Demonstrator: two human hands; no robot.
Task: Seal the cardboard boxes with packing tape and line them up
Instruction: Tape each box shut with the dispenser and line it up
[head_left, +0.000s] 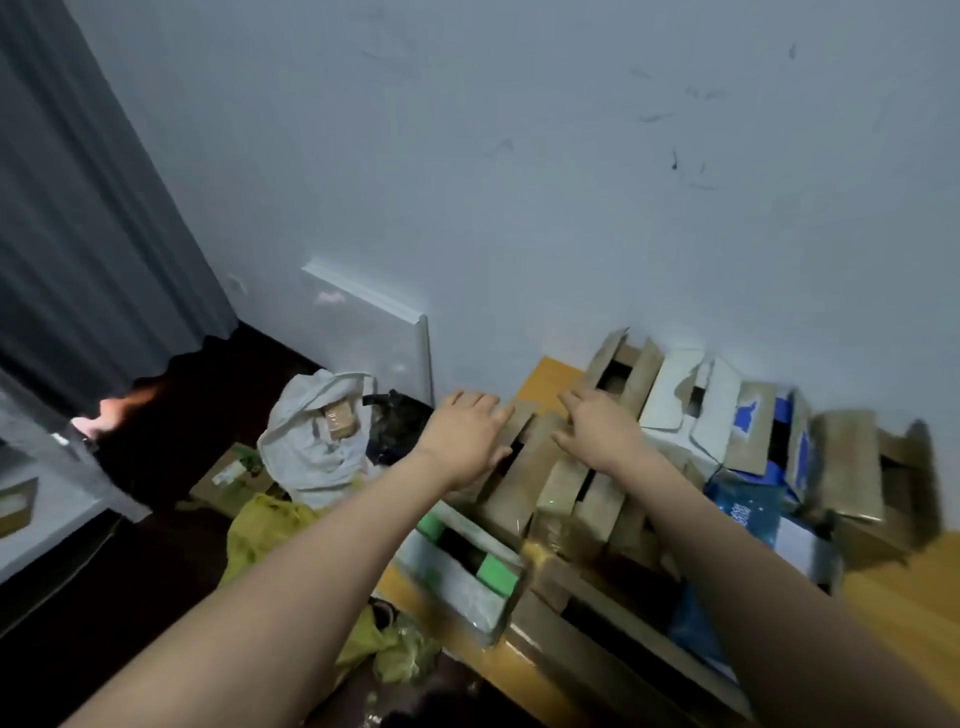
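**Pale wall, crowded table, both hands flat on an open box**

Pale blue-grey wall (519, 182) is filling most of the view, with a grey curtain (78, 234) hanging at the left and a white panel (374, 332) leaning at the wall's foot. A wooden table (904, 603) is standing against the wall, crowded with cardboard boxes (852, 462), their flaps standing open.

The left hand (467, 431) and right hand (597, 431) are reaching forward side by side, fingers straight and spread, holding nothing. Both are lying flat on the raised flaps of a brown box (524, 473) near the table's left edge, one hand to each side of its open gap. Motion blur is hiding how firmly they are pressing.

Behind that box, a white box (675, 395) and a blue-printed box (753, 431) are sitting along the wall. A green box (462, 566) is lying open at the table's near left edge, and a blue packet (743, 509) is lying among the boxes. On the dark floor, a white bag (311, 447) and a yellow bag (265, 525) are slumping beside the table.
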